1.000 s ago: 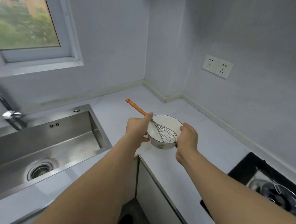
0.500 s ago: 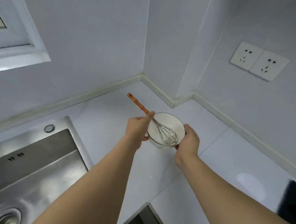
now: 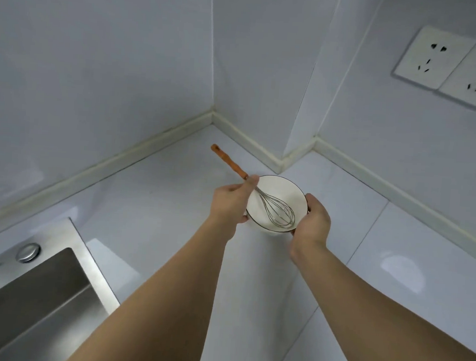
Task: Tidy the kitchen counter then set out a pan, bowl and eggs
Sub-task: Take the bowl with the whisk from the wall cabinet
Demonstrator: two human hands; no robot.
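Two hands: left hand (image 3: 231, 203) and right hand (image 3: 311, 223) at centre frame, on opposite sides of one white bowl (image 3: 276, 204).
Left hand: thumb laid along the bowl's near-left rim beside the whisk handle, fingers out of sight behind the bowl wall, apparently wrapped round it.
Right hand: cupped against the bowl's right side, fingers curled round the far wall, thumb near the rim.
Bowl: at mid-frame over the white bench (image 3: 150, 202), near the inside corner of the walls; resting or just lifted, not possible to tell.
Whisk (image 3: 274, 211): wire head lying inside the bowl, orange wooden handle sticking out over the rim toward the upper left.
Step in hand, as judged: placing the bowl on the bench as part of the setting-out.
Doing it well: bowl kept level so the long handle cannot tip the whisk out; base down flat before either hand lets go; spot chosen away from the sink (image 3: 30, 298) at lower left.
Background: double wall socket (image 3: 450, 67) at upper right.
Hidden: bowl's underside and its contact with the bench; fingertips of both hands.
Cut off: most of the sink at the left and bottom edges.
Not in view: pan and eggs.
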